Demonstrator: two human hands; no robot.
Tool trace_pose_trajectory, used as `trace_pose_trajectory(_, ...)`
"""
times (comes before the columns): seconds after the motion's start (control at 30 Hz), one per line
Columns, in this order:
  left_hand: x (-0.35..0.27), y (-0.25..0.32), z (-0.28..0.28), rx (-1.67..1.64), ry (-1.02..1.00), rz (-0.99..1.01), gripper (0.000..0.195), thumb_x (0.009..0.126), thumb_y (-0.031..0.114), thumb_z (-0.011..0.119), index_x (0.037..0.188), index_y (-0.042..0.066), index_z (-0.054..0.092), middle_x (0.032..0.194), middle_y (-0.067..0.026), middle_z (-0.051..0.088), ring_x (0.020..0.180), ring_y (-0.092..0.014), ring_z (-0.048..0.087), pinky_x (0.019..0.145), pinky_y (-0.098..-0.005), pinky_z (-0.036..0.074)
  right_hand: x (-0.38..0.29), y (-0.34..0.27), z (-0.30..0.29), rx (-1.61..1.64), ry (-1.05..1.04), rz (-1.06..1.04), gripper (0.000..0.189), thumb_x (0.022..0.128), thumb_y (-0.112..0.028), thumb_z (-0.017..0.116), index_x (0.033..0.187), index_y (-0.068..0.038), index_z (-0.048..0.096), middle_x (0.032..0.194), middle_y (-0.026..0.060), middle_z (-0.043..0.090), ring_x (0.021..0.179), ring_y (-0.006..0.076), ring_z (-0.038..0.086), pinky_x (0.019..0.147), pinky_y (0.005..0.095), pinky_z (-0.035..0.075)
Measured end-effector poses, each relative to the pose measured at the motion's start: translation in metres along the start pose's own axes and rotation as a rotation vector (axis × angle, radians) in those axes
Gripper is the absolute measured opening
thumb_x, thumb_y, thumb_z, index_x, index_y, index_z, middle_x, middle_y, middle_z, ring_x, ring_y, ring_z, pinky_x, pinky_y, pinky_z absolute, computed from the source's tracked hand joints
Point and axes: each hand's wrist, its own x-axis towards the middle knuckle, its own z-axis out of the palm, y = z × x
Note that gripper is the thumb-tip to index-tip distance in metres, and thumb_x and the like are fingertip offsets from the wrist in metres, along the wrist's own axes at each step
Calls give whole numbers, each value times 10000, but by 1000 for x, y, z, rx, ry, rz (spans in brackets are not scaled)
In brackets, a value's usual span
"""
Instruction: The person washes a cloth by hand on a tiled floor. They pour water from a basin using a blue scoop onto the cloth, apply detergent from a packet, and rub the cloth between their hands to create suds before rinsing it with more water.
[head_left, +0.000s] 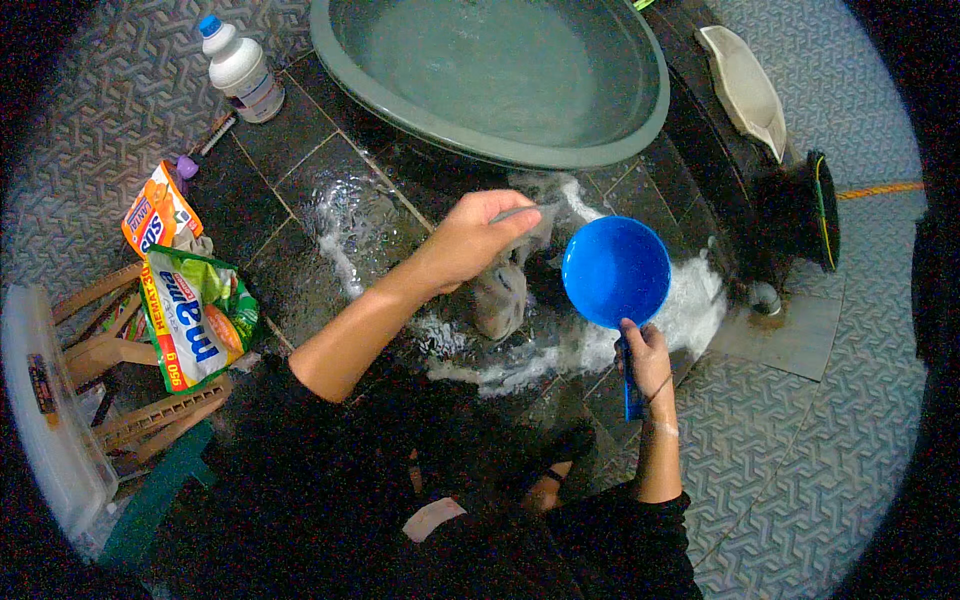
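My left hand (480, 236) pinches one end of a thin, wet, greyish cloth (501, 300) between thumb and fingers. The cloth hangs down in a bunch; whether its lower end rests on the floor I cannot tell. To its right, my right hand (649, 364) grips the handle of a round blue plastic water dipper (616, 271). The dipper's inside faces up toward me, and how much water it holds is unclear. Below both hands, white foam (525, 371) and water spread over dark floor tiles (307, 135).
A large grey-green basin (491, 156) with water stands ahead. At left are a white bottle (244, 75), a brush (217, 135), an orange pouch (163, 206), a green detergent bag (196, 322) and a clear plastic box (52, 420). A dark bucket (821, 210) lies right, near a pipe (765, 298).
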Motion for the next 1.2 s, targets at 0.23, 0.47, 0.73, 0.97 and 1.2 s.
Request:
trace_pose_trajectory(0.23, -40, 82, -42, 28, -64, 66, 210, 814, 180, 486, 910, 2, 544, 825, -12, 563, 792, -74, 493, 717, -213, 402, -3, 0, -5, -22, 31, -47, 264, 776, -269, 539, 704, -25, 467, 535, 28, 472, 403, 102, 445, 367, 240, 352)
trace_pose_trajectory(0.47, -59, -40, -66, 613, 112, -141, 316, 702, 272, 607, 836, -10, 559, 689, -69, 570, 658, -156, 538, 616, -278, 425, 10, 27, 45, 183, 111, -180, 248, 773, -275, 554, 674, -60, 477, 471, 8, 453, 359, 83, 403, 333, 226, 316)
trace_pose_trajectory(0.73, -69, -82, -22, 1427, 268, -66, 531, 634, 226, 625, 1083, 34, 415, 1149, -154, 371, 1051, -296, 359, 844, -433, 305, 15, -4, 155, 737, 201, -266, 241, 826, -264, 456, 763, -32, 446, 486, 48, 453, 351, 119, 429, 317, 224, 336)
trace_pose_trajectory(0.97, -74, -123, 8, 1461, 19, -98, 351, 640, 134, 551, 964, 22, 477, 1011, -135, 448, 894, -291, 453, 744, -407, 402, 36, -22, 186, 937, 376, -288, 192, 794, -164, 449, 734, 17, 462, 475, 77, 472, 340, 150, 440, 331, 268, 367)
trace_pose_trajectory(1.2, -62, -158, -3, 1443, -82, -22, 300, 654, 100, 527, 936, 6, 483, 896, -172, 483, 862, -317, 467, 733, -410, 413, 53, -21, 175, 790, 565, -352, 240, 781, -194, 457, 658, 12, 451, 461, 84, 463, 349, 162, 442, 339, 274, 367)
